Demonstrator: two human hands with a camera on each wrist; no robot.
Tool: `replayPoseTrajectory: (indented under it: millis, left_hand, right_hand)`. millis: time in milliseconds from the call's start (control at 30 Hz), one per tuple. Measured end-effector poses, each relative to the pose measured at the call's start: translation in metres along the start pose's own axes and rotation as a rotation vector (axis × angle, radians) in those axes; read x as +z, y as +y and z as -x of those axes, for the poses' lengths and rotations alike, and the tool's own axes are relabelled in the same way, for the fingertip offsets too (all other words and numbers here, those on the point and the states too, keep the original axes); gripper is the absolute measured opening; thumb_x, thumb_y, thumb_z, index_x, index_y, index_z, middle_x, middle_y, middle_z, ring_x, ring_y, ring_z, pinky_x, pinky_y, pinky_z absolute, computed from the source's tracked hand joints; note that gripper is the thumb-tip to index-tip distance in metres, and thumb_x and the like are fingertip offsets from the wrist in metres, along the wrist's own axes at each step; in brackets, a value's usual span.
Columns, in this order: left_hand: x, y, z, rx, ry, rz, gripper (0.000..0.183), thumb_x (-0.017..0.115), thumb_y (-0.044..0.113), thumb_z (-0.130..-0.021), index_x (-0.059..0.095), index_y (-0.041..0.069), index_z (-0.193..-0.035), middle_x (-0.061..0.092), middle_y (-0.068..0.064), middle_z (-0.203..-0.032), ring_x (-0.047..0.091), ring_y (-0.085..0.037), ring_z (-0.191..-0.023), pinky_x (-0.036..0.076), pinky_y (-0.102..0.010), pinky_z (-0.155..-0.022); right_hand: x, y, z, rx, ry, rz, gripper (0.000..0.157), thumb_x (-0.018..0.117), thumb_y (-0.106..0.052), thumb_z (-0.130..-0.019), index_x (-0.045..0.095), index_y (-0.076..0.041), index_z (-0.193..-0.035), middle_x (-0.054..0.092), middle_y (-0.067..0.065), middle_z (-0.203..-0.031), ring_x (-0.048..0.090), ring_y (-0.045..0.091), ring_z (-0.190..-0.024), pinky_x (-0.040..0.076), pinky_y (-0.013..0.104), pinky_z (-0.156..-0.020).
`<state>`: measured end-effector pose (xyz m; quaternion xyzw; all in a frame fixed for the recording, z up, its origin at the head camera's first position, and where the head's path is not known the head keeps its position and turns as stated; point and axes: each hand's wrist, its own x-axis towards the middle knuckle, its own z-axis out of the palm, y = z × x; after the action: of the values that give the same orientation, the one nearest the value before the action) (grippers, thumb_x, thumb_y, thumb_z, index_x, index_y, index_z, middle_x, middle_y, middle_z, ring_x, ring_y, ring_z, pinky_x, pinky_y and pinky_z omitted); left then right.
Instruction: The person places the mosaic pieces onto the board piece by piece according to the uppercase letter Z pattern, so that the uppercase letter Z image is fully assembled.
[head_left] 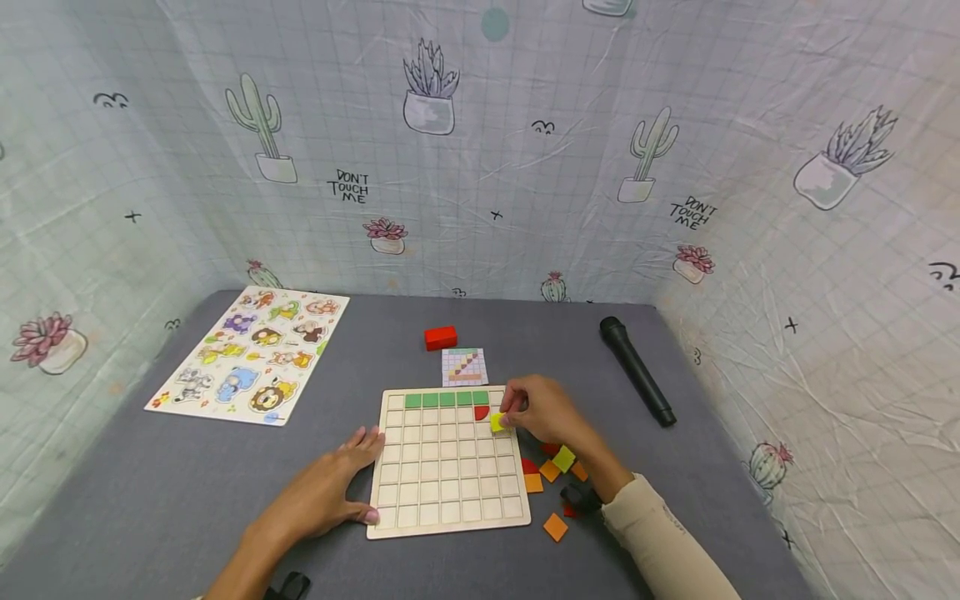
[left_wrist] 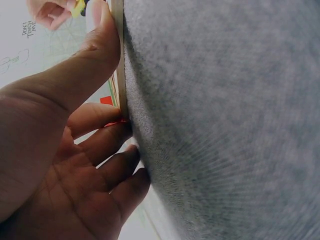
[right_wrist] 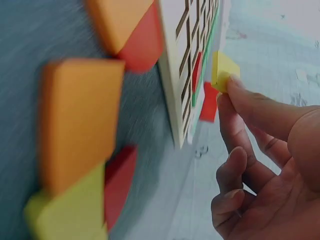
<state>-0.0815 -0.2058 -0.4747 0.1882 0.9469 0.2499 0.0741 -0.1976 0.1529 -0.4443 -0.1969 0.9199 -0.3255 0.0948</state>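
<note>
A yellow square tile (head_left: 497, 422) is pinched between the thumb and fingers of my right hand (head_left: 543, 408), over the upper right part of a pale wooden grid board (head_left: 431, 471). The right wrist view shows this yellow tile (right_wrist: 223, 71) raised at the fingertips. Along the board's top row lie several green square tiles (head_left: 447, 400), and a red rounded tile (head_left: 482, 412) sits below the rightmost one. My left hand (head_left: 322, 487) rests against the board's left edge, thumb at the near corner and fingers stretched farther up the side.
Loose orange tiles (head_left: 555, 527), a yellow tile (head_left: 563, 458) and red pieces lie right of the board. Behind it are a small pattern card (head_left: 464, 367) and a red block (head_left: 440, 337). An animal picture sheet (head_left: 247, 354) lies far left, a black microphone (head_left: 637, 371) at right.
</note>
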Motion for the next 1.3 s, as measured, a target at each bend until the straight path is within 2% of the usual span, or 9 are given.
replayPoseTrajectory:
  millis: [367, 633, 867, 1033, 1300]
  left_hand:
    - [0.003, -0.001, 0.001, -0.01, 0.001, 0.006, 0.108, 0.097, 0.033, -0.07, 0.047, 0.001, -0.159, 0.041, -0.018, -0.168, 0.035, -0.044, -0.158, 0.039, -0.064, -0.119]
    - [0.002, 0.0, 0.002, 0.005, 0.019, 0.008, 0.107, 0.097, 0.034, -0.069, 0.048, 0.0, -0.158, 0.043, -0.02, -0.167, 0.037, -0.045, -0.157, 0.04, -0.065, -0.118]
    - [0.002, -0.001, 0.002, 0.017, 0.034, 0.012, 0.107, 0.097, 0.033, -0.068, 0.048, -0.001, -0.158, 0.044, -0.021, -0.166, 0.037, -0.047, -0.156, 0.04, -0.066, -0.118]
    - [0.003, -0.001, 0.001, 0.012, 0.025, 0.012, 0.107, 0.097, 0.033, -0.069, 0.047, 0.0, -0.159, 0.043, -0.02, -0.167, 0.037, -0.046, -0.157, 0.039, -0.065, -0.119]
    - [0.002, -0.001, 0.0, 0.019, 0.026, 0.015, 0.108, 0.096, 0.033, -0.069, 0.047, -0.002, -0.158, 0.043, -0.022, -0.166, 0.037, -0.048, -0.156, 0.039, -0.067, -0.118]
  right_hand:
    - [0.028, -0.019, -0.03, 0.008, 0.062, 0.01, 0.02, 0.089, -0.015, -0.086, 0.071, -0.016, -0.079, 0.066, -0.004, -0.072, 0.058, 0.013, -0.066, 0.046, 0.029, -0.061]
    - [0.037, -0.03, -0.041, 0.028, 0.025, 0.101, 0.018, 0.088, -0.019, -0.088, 0.073, -0.018, -0.079, 0.062, -0.005, -0.069, 0.057, 0.012, -0.064, 0.044, 0.027, -0.057]
    - [0.043, -0.029, -0.048, 0.017, -0.008, 0.082, 0.015, 0.088, -0.019, -0.088, 0.074, -0.017, -0.085, 0.063, -0.005, -0.068, 0.057, 0.012, -0.063, 0.044, 0.028, -0.058]
    - [0.04, -0.024, -0.047, -0.019, -0.035, 0.041, 0.013, 0.087, -0.017, -0.089, 0.074, -0.015, -0.087, 0.065, -0.002, -0.072, 0.059, 0.012, -0.066, 0.049, 0.028, -0.062]
    - [0.014, -0.016, -0.03, -0.025, -0.041, -0.033, 0.011, 0.085, -0.016, -0.091, 0.075, -0.012, -0.094, 0.069, 0.002, -0.083, 0.061, 0.016, -0.076, 0.05, 0.031, -0.067]
